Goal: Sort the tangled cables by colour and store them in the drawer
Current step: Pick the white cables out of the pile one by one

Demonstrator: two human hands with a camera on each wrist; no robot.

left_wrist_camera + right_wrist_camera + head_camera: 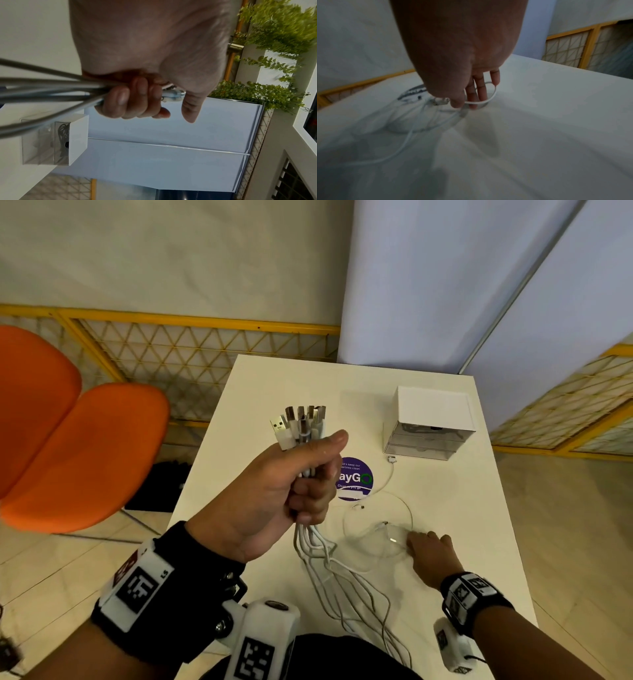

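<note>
My left hand (325, 470) is raised above the white table (479, 542) and grips a bundle of white cables (301, 426). Their USB plugs stick up past the thumb, and the cords hang down onto the table's near edge. In the left wrist view the fingers (123, 100) curl round the same white cables (51, 88). My right hand (416, 542) is down on the table, thumb and fingers pinching a loose white cable (481, 102) near its plug. That cable's loop (376, 508) lies flat. The small drawer unit (431, 422) stands at the back right, with dark cables in its top clear drawer (62, 139).
A round purple sticker (356, 477) sits mid-table. Another white cable end (392, 459) lies just in front of the drawers. Two orange chairs (85, 446) stand left of the table. A yellow lattice fence (205, 350) and pale partition panels (445, 285) close off the far side.
</note>
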